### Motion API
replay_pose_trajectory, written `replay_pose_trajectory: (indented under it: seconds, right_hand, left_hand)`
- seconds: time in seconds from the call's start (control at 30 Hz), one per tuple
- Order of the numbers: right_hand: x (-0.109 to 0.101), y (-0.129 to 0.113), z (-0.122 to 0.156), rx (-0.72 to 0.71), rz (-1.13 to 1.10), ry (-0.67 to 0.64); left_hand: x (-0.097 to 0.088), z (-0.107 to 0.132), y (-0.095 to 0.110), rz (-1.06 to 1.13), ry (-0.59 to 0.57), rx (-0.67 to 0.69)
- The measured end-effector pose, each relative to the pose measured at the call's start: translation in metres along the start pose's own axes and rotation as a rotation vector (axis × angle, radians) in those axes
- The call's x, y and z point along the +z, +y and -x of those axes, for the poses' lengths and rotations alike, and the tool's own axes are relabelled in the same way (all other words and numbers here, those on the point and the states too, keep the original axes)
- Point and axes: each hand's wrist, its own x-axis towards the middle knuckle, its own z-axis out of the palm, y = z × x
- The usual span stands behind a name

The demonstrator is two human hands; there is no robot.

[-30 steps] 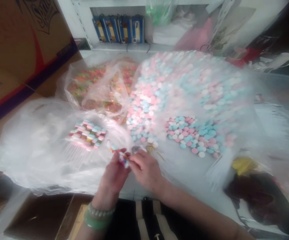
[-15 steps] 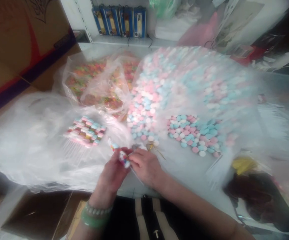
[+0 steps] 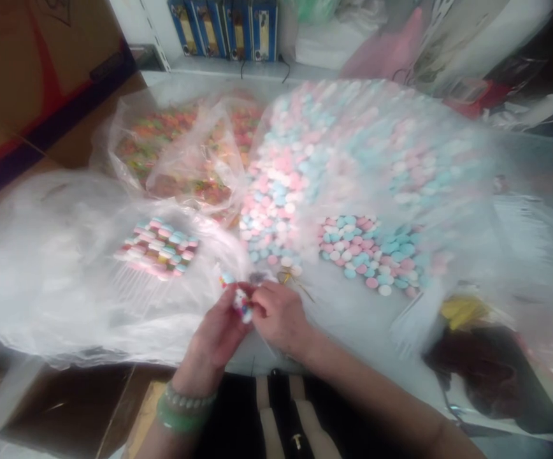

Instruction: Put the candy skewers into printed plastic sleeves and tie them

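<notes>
Head cam, here we go: L hand and R hand together, fingers clamped on a small pastel candy bunch, right above the counter near its front edge. Green bangle on L wrist. Pink-blue candies in clear bag just past the hands, candy sticks to the L, orange sweets in bag behind.

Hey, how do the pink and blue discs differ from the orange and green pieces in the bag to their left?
The pink and blue round discs are pale pastels, while the orange and green pieces are deeper and brighter. The discs look smooth and even; the pieces look lumpier, though blurred. The discs also spread over a much wider area. Both lie under clear plastic.
</notes>
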Motion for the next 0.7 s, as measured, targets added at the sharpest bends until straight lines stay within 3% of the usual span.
replay_pose_trajectory:
  seconds: [0.2,0.37,0.53,0.6,0.7]
  right_hand:
    - [-0.006,-0.001,0.002,-0.007,-0.12,-0.066]
    - [-0.007,-0.007,0.005,0.032,-0.113,-0.106]
    - [-0.007,-0.011,0.011,0.183,-0.089,-0.277]
    - [-0.007,-0.012,0.011,0.26,-0.106,-0.373]
    - [-0.007,-0.016,0.01,0.374,-0.244,-0.417]
  left_hand:
    - [-0.006,-0.003,0.002,-0.007,0.064,-0.018]
    - [-0.006,-0.006,0.001,0.014,0.104,0.056]
    - [-0.003,-0.006,0.005,0.07,0.184,0.156]
    - [-0.001,-0.005,0.007,0.098,0.183,0.17]
    - [-0.002,-0.003,0.012,0.115,0.155,0.193]
